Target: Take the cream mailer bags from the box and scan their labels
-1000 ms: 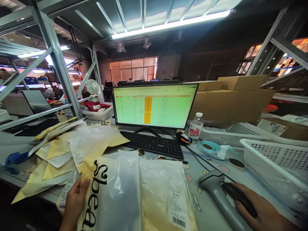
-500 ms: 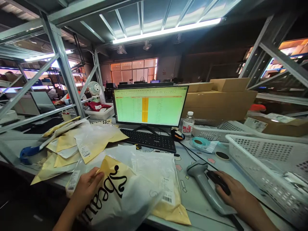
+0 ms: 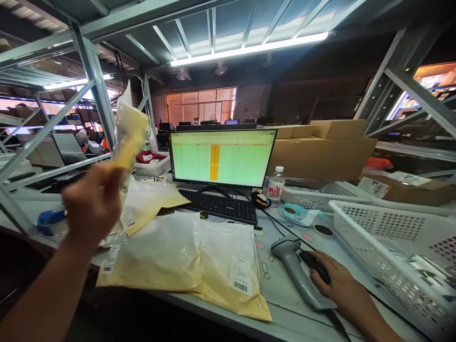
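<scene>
My left hand (image 3: 93, 202) is raised at the left, closed on a yellow and white mailing bag (image 3: 130, 123) that is blurred and seen nearly edge-on. My right hand (image 3: 337, 280) rests over a black computer mouse (image 3: 315, 266), fingers wrapped on it. Just left of the mouse lies a grey barcode scanner (image 3: 302, 275). Two mailing bags with barcode labels, a left one (image 3: 156, 256) and a right one (image 3: 231, 270), lie side by side along the desk's front edge. More bags (image 3: 142, 199) are piled behind my left hand, partly hidden by it.
A monitor (image 3: 221, 159) showing a spreadsheet stands behind a black keyboard (image 3: 221, 206). To its right are a bottle (image 3: 276, 185), a roll of blue tape (image 3: 294, 213) and a black ring (image 3: 323, 231). A white basket (image 3: 377, 247) flanks my right arm; cardboard boxes (image 3: 320, 154) stand behind.
My left hand has lifted the printed mailing bag up and to the left, uncovering the two labelled bags on the desk. My right hand stays on the mouse.
</scene>
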Tool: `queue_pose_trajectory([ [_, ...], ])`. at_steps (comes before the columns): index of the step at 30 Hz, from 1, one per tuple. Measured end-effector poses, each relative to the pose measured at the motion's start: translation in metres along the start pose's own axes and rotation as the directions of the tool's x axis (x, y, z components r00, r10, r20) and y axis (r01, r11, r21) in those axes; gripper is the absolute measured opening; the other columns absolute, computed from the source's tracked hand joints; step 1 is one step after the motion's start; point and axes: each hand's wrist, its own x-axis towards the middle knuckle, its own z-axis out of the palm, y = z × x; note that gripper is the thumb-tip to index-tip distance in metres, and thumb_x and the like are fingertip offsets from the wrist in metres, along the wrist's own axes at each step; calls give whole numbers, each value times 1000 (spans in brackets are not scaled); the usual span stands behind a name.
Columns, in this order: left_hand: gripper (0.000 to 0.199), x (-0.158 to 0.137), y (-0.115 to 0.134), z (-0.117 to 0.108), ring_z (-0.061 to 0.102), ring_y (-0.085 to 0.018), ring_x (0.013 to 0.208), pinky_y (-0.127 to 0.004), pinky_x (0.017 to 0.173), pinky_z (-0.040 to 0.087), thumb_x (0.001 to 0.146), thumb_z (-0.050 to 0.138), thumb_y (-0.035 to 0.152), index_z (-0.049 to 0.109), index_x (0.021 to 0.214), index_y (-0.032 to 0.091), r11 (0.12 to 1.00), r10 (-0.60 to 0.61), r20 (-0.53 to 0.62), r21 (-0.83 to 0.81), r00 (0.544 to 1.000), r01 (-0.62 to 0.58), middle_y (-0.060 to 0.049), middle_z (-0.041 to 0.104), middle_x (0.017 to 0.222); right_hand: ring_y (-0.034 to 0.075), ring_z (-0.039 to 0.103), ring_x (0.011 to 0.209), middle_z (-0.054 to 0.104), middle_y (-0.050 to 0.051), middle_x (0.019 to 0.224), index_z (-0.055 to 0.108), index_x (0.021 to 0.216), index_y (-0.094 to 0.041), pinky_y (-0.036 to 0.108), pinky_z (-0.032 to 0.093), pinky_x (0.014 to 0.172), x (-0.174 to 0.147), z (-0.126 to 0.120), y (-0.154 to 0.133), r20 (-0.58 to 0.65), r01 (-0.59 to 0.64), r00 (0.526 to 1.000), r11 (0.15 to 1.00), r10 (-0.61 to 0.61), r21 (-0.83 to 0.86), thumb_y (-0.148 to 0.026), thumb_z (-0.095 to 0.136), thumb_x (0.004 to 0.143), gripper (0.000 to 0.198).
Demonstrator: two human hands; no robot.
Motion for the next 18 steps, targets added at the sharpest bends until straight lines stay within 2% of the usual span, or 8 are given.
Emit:
queue_pose_trajectory([
  [3, 16, -49, 32, 19, 69, -15, 74, -25, 68, 48, 105, 54, 18, 70, 104, 16, 912, 346, 109, -271, 932, -307, -3, 75, 88, 37, 69, 123, 68, 14, 141, 69, 135, -20, 59, 57, 106, 0, -1, 1, 25, -8, 1000, 1000, 7, 29, -62, 43, 92, 66],
  [5, 24, -92, 48, 35, 67, -17, 64, -26, 61, 48, 101, 48, 10, 68, 93, 19, 857, 448, 245, -392, 860, -335, -1, 70, 74, 37, 69, 123, 68, 14, 142, 69, 135, -21, 59, 58, 105, 0, -1, 1, 23, -20, 1000, 999, 19, 36, -62, 43, 92, 65],
  [7, 27, -135, 64, 48, 62, -17, 56, -27, 54, 46, 98, 46, 7, 67, 88, 21, 839, 491, 430, -468, 758, -278, 1, 64, 64, 37, 69, 123, 68, 13, 142, 69, 135, -22, 59, 59, 103, -1, -2, 0, 13, -34, 999, 999, 33, 41, -63, 43, 92, 65],
  [8, 26, -155, 72, 52, 65, -17, 61, -26, 58, 49, 97, 48, 7, 68, 90, 21, 828, 503, 520, -519, 690, -212, 0, 68, 70, 37, 69, 123, 68, 13, 142, 69, 134, -22, 59, 59, 102, -1, -2, 0, 6, -37, 999, 998, 37, 46, -62, 43, 92, 64],
  [10, 23, -192, 87, 58, 73, -18, 86, -25, 76, 56, 96, 54, 4, 69, 97, 22, 800, 519, 651, -598, 554, -46, -2, 77, 97, 36, 69, 123, 69, 13, 141, 70, 133, -23, 57, 60, 102, -1, -1, 2, -6, -32, 999, 998, 33, 59, -62, 45, 92, 62],
  [12, 23, -221, 99, 61, 72, -20, 110, -29, 95, 57, 94, 61, 3, 71, 101, 22, 806, 497, 738, -587, 456, 72, -2, 76, 124, 36, 71, 120, 70, 13, 138, 71, 131, -24, 55, 61, 100, -1, 1, 5, -18, -29, 999, 997, 30, 67, -62, 48, 90, 60],
  [15, 18, -257, 107, 66, 68, -26, 126, -37, 106, 56, 95, 70, 14, 73, 112, 20, 853, 462, 799, -520, 385, 55, -7, 71, 141, 36, 73, 116, 71, 13, 137, 72, 130, -26, 54, 64, 92, -1, 5, 10, -32, -36, 999, 998, 38, 57, -64, 49, 89, 61],
  [18, 22, -293, 105, 78, 68, -27, 128, -35, 107, 57, 100, 71, 28, 74, 118, 17, 854, 497, 765, -515, 410, -75, -12, 70, 142, 36, 73, 116, 72, 13, 135, 72, 130, -26, 53, 64, 92, 0, 8, 14, -60, -8, 998, 999, 11, 49, -64, 48, 90, 60],
])
